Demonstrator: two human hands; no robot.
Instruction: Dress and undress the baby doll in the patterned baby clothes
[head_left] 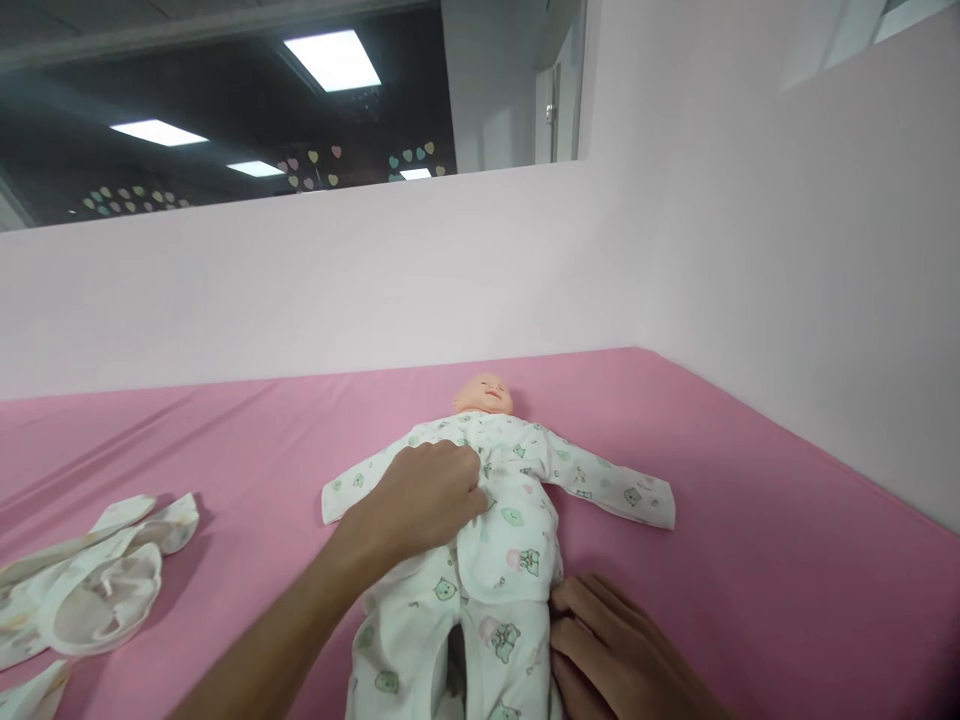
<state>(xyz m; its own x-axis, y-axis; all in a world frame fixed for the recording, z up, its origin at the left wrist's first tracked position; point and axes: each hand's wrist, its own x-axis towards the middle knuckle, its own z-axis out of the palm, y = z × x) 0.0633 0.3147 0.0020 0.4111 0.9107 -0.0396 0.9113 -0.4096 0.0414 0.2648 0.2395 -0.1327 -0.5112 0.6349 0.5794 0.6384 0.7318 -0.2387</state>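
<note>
A baby doll (486, 394) lies on its back, dressed in a white printed baby jacket (514, 515) and matching trousers (499, 650). Both jacket sleeves are spread outward, with no doll hands showing at the cuffs. My left hand (431, 495) is closed on the jacket's front at the chest, its fingertips mostly hidden. By the jacket's lower hem, my right hand (615, 645) presses curled fingers against the side of the clothing. What its fingertips hold is hidden. The front panel of the jacket overlaps the trousers' waist.
A pink sheet (757, 560) covers the surface under the doll. Folded white baby clothes (97, 590) lie at the left. A white wall (300, 290) runs behind and along the right, with a dark window (225, 110) above reflecting ceiling lights.
</note>
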